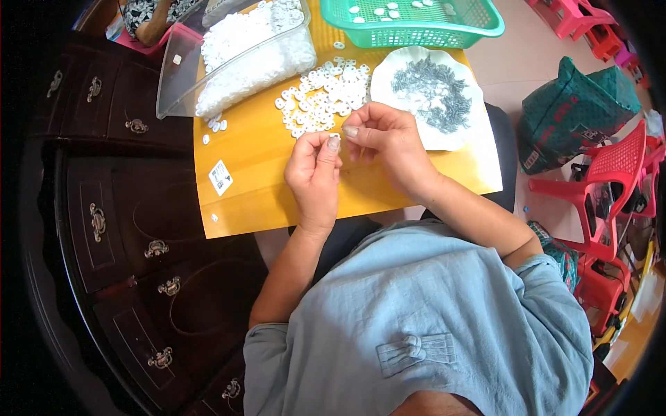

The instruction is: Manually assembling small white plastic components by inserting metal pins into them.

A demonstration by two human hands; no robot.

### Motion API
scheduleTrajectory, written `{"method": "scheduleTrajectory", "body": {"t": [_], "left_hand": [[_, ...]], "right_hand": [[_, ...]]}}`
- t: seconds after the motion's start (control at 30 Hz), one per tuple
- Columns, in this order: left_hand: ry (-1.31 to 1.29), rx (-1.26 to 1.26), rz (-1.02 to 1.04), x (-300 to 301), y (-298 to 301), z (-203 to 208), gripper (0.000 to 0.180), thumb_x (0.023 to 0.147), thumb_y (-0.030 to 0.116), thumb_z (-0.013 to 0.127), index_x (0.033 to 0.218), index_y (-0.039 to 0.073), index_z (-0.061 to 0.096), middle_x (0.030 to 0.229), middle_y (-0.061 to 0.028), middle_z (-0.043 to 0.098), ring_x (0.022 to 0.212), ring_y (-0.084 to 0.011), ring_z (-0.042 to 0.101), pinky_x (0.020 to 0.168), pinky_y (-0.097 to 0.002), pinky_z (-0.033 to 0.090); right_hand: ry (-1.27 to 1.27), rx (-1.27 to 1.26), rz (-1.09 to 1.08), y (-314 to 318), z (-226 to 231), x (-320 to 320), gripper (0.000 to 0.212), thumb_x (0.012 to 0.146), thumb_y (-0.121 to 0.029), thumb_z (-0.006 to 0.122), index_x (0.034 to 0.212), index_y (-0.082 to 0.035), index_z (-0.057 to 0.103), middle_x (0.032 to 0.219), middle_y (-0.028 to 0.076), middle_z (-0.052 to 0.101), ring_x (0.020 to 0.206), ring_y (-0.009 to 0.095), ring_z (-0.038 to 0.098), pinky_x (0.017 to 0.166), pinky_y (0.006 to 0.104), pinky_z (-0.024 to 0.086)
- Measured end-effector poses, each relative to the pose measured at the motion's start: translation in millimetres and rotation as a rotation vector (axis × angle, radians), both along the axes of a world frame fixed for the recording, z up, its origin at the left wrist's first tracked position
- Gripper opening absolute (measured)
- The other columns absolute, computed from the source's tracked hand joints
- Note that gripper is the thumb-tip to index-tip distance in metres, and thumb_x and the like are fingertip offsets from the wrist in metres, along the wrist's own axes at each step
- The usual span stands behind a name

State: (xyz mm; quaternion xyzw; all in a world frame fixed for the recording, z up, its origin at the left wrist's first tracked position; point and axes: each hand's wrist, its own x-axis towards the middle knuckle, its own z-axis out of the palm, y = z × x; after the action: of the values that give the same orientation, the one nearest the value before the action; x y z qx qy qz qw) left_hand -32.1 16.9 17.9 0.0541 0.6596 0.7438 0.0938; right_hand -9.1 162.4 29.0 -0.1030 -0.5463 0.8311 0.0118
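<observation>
Ring: a small white plastic ring [335,136] sits pinched between the fingertips of both hands, just above the near edge of the loose pile [325,99] on the yellow surface [257,173].
Left hand: left hand [313,175] has thumb and forefinger closed together on the ring, palm turned toward the person.
Right hand: right hand [386,142] meets it from the right, its grip also pressed on the same ring; whether it also holds a metal piece is too small to tell.
Handling: judged very light, stiff and smooth, so likely slippery and easy to flick away; best taken by the rim with fingertip pads, gently.
Pile: many more such rings lie scattered flat, some touching.
Plate: a white plate [388,73] of small grey metal parts [430,87] stands just right of the pile.
Containers: a clear tub [182,76] full of white rings lies to the left; a green basket [416,31] with a few stands behind.
</observation>
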Motion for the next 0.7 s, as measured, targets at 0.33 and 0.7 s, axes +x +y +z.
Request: {"method": "scheduleTrajectory", "body": {"t": [0.33, 0.7], "left_hand": [[0.966, -0.450, -0.071, -11, -11, -4, 0.007, 0.090, -0.001, 0.064, 0.097, 0.000, 0.063, 0.086, -0.0102, 0.059, 0.074, -0.0192, 0.060, 0.065, -0.0307, 0.049], [0.010, 0.160, 0.056, 12, 2, -1, 0.009, 0.092, 0.002, 0.064, 0.100, -0.001, 0.063, 0.087, -0.0048, 0.063, 0.069, -0.0080, 0.056, 0.054, -0.0201, 0.042]], "right_hand": [[-0.176, -0.044, 0.168, 12, 8, -4, 0.004, 0.090, -0.006, 0.062, 0.087, -0.003, 0.062, 0.076, 0.004, 0.065, 0.063, 0.011, 0.062, 0.055, 0.0212, 0.043], [0.096, 0.004, -0.063, -9, 1, -2, 0.004, 0.090, -0.003, 0.063, 0.094, -0.001, 0.063, 0.082, 0.002, 0.065, 0.068, 0.007, 0.056, 0.061, 0.0218, 0.045]]}}
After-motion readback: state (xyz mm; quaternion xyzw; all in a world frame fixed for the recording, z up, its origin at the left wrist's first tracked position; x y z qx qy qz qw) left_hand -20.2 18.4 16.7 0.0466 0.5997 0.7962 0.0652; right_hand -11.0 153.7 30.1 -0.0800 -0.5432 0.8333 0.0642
